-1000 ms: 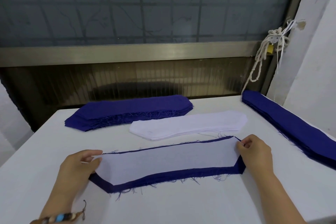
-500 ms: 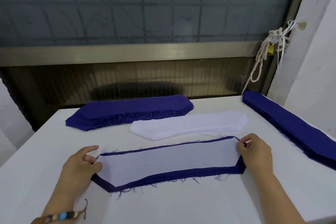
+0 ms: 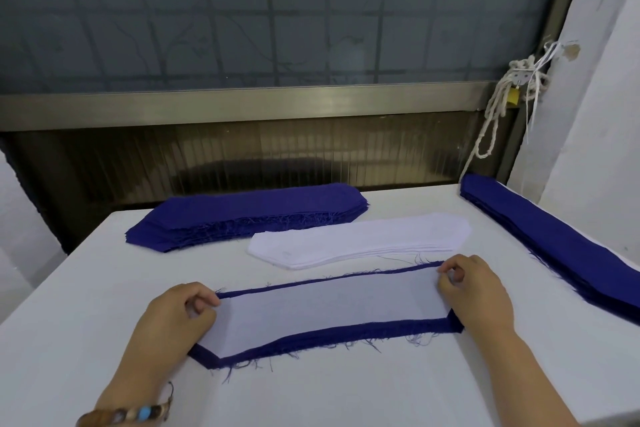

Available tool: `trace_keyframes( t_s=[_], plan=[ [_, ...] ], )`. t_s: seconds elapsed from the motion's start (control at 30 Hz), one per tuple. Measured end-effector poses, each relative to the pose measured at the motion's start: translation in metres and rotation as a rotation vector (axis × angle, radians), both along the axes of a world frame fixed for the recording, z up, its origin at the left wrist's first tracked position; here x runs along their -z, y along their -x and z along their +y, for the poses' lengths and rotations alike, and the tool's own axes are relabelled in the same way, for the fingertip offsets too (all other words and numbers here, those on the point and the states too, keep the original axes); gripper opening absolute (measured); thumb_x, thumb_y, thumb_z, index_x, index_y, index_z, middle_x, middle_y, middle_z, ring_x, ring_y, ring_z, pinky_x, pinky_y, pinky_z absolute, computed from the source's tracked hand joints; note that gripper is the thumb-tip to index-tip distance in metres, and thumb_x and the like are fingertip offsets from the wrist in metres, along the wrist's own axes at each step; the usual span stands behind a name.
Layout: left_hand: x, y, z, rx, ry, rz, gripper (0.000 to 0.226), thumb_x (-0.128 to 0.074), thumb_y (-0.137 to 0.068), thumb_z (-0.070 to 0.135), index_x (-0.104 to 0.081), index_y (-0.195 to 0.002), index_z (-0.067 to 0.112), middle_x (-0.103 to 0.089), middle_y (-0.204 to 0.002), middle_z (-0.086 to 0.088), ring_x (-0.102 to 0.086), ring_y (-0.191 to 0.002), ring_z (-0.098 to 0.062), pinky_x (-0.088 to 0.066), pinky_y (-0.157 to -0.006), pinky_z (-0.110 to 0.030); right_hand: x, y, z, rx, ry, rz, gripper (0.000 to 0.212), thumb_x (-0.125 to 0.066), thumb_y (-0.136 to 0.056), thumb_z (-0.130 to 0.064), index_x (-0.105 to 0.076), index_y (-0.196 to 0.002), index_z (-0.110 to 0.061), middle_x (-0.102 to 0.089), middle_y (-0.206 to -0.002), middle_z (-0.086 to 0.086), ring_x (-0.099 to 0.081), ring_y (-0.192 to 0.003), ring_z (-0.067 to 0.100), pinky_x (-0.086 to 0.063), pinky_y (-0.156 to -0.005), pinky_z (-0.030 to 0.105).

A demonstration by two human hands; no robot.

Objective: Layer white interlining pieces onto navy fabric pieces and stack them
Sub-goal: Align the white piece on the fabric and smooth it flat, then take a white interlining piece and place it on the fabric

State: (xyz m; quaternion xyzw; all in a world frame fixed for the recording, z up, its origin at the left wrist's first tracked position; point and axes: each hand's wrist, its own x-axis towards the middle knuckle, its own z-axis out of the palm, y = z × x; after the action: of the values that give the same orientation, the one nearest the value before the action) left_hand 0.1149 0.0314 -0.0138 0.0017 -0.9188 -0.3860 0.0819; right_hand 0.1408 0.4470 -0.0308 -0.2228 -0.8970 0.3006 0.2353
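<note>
On the white table, close to its near edge, I see one navy fabric piece lying flat, with a white interlining piece laid on top of it. The navy shows as a wide band along the near side and as a thin line along the far side, so the white sits nearer to the far edge.

The left hand is at the left end of this pair. Its fingers are curled, and the thumb and forefinger pinch the end of the white interlining piece. The right hand is at the right end, also with curled fingers, and pinches the far right corner of it. Whether the navy layer under is caught too, I cannot tell.

Behind the pair lies a stack of white interlining, and further back to the left a stack of navy pieces. Along the right edge of the table runs another long navy stack. A beaded bracelet is on the left wrist.
</note>
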Motion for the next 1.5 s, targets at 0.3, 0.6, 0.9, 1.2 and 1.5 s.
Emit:
trace_keyframes(
  t_s=[0.3, 0.6, 0.9, 1.2, 1.5],
  plan=[
    [0.003, 0.009, 0.015, -0.111, 0.097, 0.003, 0.016, -0.065, -0.085, 0.018, -0.063, -0.072, 0.027, -0.060, -0.064, 0.005, -0.057, -0.065, -0.013, -0.041, -0.057, -0.027, -0.009, 0.008, -0.001, 0.025, -0.069, -0.083, 0.011, -0.057, -0.085, -0.013, -0.057, -0.076, -0.019, -0.055, -0.076, -0.003, -0.053, -0.069, 0.018, -0.043, -0.055, 0.027],
    [-0.024, 0.066, 0.063, -0.047, 0.123, 0.084, 0.007, -0.061, -0.092, 0.024, -0.063, -0.098, 0.027, -0.060, -0.087, 0.010, -0.057, -0.078, -0.009, -0.042, -0.064, -0.027, -0.023, 0.060, 0.000, -0.063, -0.107, -0.110, 0.008, -0.056, -0.090, -0.007, -0.063, -0.093, -0.010, -0.059, -0.078, 0.005, -0.054, -0.066, 0.019, -0.037, -0.052, 0.023],
    [-0.009, 0.110, 0.110, -0.109, 0.127, 0.116, 0.033, -0.065, -0.091, 0.037, -0.065, -0.120, 0.019, -0.059, -0.123, -0.003, -0.049, -0.113, -0.024, -0.047, -0.085, -0.035, -0.019, 0.112, -0.018, -0.259, -0.133, -0.010, 0.017, -0.055, -0.094, -0.007, -0.067, -0.102, -0.015, -0.057, -0.101, 0.005, -0.052, -0.096, 0.018, -0.043, -0.079, 0.021],
    [0.012, 0.114, 0.104, -0.190, 0.215, 0.080, 0.053, -0.060, -0.091, 0.050, -0.055, -0.135, 0.019, -0.051, -0.135, -0.004, -0.045, -0.118, -0.025, -0.043, -0.094, -0.035, -0.007, 0.125, -0.022, -0.284, 0.041, -0.011, 0.009, -0.073, -0.084, -0.021, -0.068, -0.090, -0.018, -0.055, -0.093, -0.004, -0.053, -0.079, 0.005, -0.037, -0.063, 0.005],
    [0.012, 0.112, 0.102, -0.207, 0.155, 0.086, 0.048, -0.063, -0.089, 0.049, -0.059, -0.128, 0.021, -0.054, -0.130, -0.005, -0.046, -0.117, -0.025, -0.043, -0.095, -0.037, -0.001, 0.128, -0.020, -0.303, 0.041, 0.028, 0.012, -0.074, -0.082, -0.019, -0.069, -0.094, -0.018, -0.053, -0.091, -0.004, -0.050, -0.076, 0.003, -0.036, -0.062, 0.004]
  ],
)
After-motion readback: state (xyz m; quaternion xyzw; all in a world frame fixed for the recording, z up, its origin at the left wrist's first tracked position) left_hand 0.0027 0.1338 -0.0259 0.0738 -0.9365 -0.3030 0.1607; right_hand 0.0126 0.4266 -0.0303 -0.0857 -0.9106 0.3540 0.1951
